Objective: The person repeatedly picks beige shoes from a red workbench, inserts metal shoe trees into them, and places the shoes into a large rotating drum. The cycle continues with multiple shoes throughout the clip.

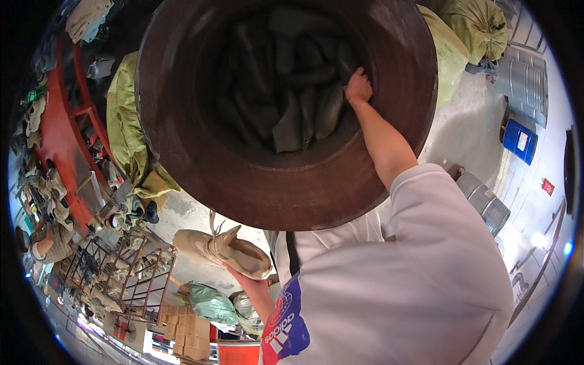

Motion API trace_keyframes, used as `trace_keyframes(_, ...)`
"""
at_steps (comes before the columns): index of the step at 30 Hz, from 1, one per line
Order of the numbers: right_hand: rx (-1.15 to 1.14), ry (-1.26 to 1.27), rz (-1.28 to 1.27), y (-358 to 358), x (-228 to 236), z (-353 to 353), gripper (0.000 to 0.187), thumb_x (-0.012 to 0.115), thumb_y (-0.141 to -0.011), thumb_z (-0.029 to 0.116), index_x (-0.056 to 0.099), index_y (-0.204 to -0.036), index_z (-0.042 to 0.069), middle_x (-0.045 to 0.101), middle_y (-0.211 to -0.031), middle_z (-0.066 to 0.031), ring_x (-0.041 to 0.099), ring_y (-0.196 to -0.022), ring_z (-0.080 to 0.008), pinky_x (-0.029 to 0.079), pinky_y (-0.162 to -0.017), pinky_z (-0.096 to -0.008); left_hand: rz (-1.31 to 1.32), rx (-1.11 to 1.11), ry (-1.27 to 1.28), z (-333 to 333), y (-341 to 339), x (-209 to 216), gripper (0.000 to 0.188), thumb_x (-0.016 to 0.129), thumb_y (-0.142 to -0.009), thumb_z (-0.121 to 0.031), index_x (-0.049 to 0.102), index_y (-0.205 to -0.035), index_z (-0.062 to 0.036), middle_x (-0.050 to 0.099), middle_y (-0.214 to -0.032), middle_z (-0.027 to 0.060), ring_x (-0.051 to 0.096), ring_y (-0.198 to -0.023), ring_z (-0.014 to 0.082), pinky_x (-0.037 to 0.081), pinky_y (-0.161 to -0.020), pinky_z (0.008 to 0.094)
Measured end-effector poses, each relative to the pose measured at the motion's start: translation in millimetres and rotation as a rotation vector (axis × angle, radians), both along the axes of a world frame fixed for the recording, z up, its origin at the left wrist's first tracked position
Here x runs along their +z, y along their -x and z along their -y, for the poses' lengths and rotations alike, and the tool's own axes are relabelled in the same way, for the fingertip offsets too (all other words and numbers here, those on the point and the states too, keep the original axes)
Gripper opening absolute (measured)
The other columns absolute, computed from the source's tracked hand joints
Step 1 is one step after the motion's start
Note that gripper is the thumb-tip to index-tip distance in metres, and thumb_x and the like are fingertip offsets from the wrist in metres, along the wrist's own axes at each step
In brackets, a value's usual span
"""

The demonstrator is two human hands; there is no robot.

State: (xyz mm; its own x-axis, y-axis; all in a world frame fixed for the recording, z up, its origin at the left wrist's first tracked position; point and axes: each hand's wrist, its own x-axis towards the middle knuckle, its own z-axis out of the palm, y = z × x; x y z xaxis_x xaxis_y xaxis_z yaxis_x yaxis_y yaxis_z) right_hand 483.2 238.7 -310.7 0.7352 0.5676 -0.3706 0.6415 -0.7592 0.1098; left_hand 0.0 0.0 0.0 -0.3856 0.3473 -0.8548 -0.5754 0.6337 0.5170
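My left hand [248, 281] is closed under a beige lace-up shoe [204, 244], holding it low by its heel end. The shoe's opening faces up, and its laces stand loose above the tongue. My right arm reaches over the rim of a large, round, dark brown drum [255, 194]. Inside lie several dark, foot-shaped shoe lasts [289, 121], heaped together in shadow. My right hand [359, 88], its fingers curled, is at the lower end of one shoe last [347, 58] by the right inner wall. Its fingertips are partly lost in the dark.
Yellow-green sacks [126, 115] stand left of the drum, with another tied sack [477, 27] at upper right. Metal drums [520, 82] and a blue drum [519, 141] are along the right. Racks of shoes [143, 274], a red frame [64, 140] and cardboard boxes [187, 331] fill the left.
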Motion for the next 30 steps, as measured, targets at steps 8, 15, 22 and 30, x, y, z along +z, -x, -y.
trace_keyframes(8, -0.124, 0.041, -0.324, 6, 69, 4, 0.064, 0.09, -0.076, 0.028, 0.062, -0.125, -0.003, 0.064, -0.131, -0.0236, 0.061, -0.122, -0.0406, 0.054, -0.102, -0.0483, 0.051, 0.145, -0.186, 8, -4, -12, 0.07, 0.047, -0.101, -0.064, 0.038, -0.153, -0.0182, 0.051, -0.145, 0.0041, 0.051, -0.133, 0.0228, 0.044, -0.112, 0.0409)
trace_keyframes(15, 0.389, -0.079, -0.704, 68, 206, -12, 0.054, 0.086, -0.074, 0.032, 0.07, -0.108, -0.007, 0.073, -0.102, -0.0251, 0.072, -0.096, -0.0359, 0.056, -0.084, -0.0434, 0.074, 0.136, -0.366, -55, 40, -13, 0.084, 0.047, -0.096, -0.071, 0.034, -0.157, -0.0135, 0.042, -0.157, 0.008, 0.042, -0.143, 0.0297, 0.035, -0.12, 0.0471)
trace_keyframes(22, 0.825, -0.436, -1.049, 193, 442, 62, 0.048, 0.086, -0.074, 0.023, 0.069, -0.11, -0.003, 0.073, -0.09, -0.0202, 0.074, -0.08, -0.0288, 0.056, -0.075, -0.035, -0.256, 0.063, -0.84, -98, 86, 40, 0.077, 0.052, -0.101, -0.059, 0.038, -0.151, -0.0022, 0.05, -0.146, 0.008, 0.052, -0.13, 0.0219, 0.042, -0.111, 0.0406)
trace_keyframes(30, 1.076, -0.646, -1.22, 294, 530, 119, 0.042, 0.089, -0.073, 0.017, 0.071, -0.105, -0.003, 0.075, -0.085, -0.0133, 0.073, -0.074, -0.0174, 0.055, -0.07, -0.0267, -0.293, -0.164, -1.176, -55, 127, 77, 0.105, 0.049, -0.087, -0.08, 0.026, -0.158, -0.0066, 0.042, -0.155, 0.0096, 0.043, -0.141, 0.0266, 0.037, -0.116, 0.0475)
